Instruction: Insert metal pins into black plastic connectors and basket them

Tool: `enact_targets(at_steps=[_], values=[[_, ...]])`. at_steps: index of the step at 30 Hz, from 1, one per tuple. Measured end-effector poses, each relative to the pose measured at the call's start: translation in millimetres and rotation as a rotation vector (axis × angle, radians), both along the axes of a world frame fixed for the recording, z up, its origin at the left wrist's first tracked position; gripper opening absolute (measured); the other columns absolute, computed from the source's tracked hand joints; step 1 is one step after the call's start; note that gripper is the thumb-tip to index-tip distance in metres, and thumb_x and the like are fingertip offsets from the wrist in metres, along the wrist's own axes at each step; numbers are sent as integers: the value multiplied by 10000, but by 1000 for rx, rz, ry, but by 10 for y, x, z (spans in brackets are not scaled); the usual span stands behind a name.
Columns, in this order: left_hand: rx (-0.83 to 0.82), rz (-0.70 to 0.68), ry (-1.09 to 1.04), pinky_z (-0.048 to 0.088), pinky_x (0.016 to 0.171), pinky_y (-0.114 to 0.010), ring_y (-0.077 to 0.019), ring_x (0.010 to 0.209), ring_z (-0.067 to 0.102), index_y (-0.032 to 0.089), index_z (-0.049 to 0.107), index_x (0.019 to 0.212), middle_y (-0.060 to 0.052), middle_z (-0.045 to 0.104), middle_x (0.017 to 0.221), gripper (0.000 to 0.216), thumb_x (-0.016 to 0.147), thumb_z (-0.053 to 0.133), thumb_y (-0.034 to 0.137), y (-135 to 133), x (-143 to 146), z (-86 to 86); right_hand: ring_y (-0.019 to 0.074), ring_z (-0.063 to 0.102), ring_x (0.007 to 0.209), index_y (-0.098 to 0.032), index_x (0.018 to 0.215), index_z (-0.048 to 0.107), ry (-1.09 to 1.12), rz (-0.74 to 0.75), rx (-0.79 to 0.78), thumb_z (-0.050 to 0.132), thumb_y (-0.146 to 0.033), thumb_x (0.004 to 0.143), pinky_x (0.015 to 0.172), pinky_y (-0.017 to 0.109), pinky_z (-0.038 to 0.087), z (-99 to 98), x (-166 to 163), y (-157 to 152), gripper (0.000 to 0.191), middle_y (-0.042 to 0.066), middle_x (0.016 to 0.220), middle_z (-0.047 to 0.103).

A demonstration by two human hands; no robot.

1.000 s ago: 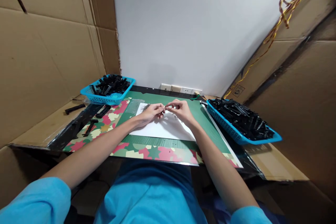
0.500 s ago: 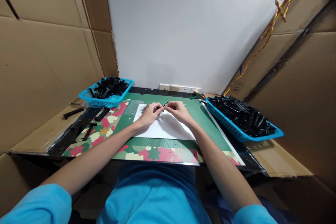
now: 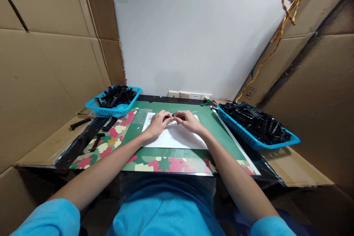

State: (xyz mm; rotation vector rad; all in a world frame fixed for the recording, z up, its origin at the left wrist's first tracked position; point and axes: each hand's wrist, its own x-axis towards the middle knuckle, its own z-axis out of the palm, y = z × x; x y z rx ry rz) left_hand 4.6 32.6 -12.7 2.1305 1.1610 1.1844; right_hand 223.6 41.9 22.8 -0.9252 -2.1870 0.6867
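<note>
My left hand [image 3: 159, 121] and my right hand [image 3: 187, 119] meet fingertip to fingertip over a white sheet of paper [image 3: 177, 138] on a green cutting mat [image 3: 210, 125]. Both are pinched closed on a thin black part [image 3: 173, 114] held between them. A small heap of tiny metal pieces [image 3: 151, 117] lies on the paper's far left corner, just beyond my left hand, next to a clear plastic bag [image 3: 139, 115].
A blue basket [image 3: 110, 110] of black plastic parts stands at the left, a longer blue basket [image 3: 249, 138] of black parts at the right. Loose black parts [image 3: 96, 138] lie on the camouflage-patterned mat. Cardboard walls enclose both sides; wall sockets [image 3: 188, 95] sit behind.
My hands stay together over the paper, with only small finger movements on the thin part. The view has shifted slightly.
</note>
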Motion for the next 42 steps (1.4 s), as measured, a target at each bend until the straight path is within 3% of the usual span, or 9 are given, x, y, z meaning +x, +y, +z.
enact_targets(at_steps=[4,8,14,18,26,34,42], values=[[-14,-4,-32,497,867,-348,-229,925,644,234,753,957,-59,661,984,322,1071,552,458,4,4,3,162,543,690,-162,852,802,34,-66,48,654,-306,931,646,279,372,-7,17,13,221,26,748,708],[-39,-42,-122,528,829,-343,-206,884,649,246,754,1115,-70,649,1052,364,1111,446,439,25,6,-2,179,600,720,-181,893,823,62,-134,176,665,-254,934,698,294,420,-37,13,25,179,51,832,768],[12,-88,-268,543,968,-355,-213,1074,682,256,625,1301,-84,675,1229,291,1025,640,346,76,23,-17,204,627,834,-197,974,796,-47,-193,422,576,-184,1023,783,312,446,-101,-9,17,226,81,910,725],[41,-66,-338,553,986,-367,-227,1103,679,249,611,1287,-96,673,1213,372,957,755,344,76,46,8,223,595,883,-207,967,768,-99,-176,510,551,-166,1058,776,320,445,-107,-56,-40,238,75,880,671],[51,-108,-395,557,1012,-380,-234,1131,684,227,638,1271,-113,691,1223,348,973,764,352,29,69,35,261,515,882,-215,859,683,-241,-194,682,456,-148,1114,797,380,430,-163,-166,-53,348,92,861,620],[51,-173,-468,575,998,-379,-239,1104,711,216,688,1235,-105,734,1173,351,945,810,372,115,59,-23,271,526,909,-193,969,699,-318,-133,859,474,-119,1115,827,400,458,-151,-99,-27,278,108,942,651],[-40,-126,-531,623,951,-403,-243,999,754,167,776,1144,-116,796,1107,409,842,906,410,80,47,12,248,498,866,-211,865,679,-229,-128,822,473,-164,1127,794,376,428,-114,-91,-47,336,85,876,612]])
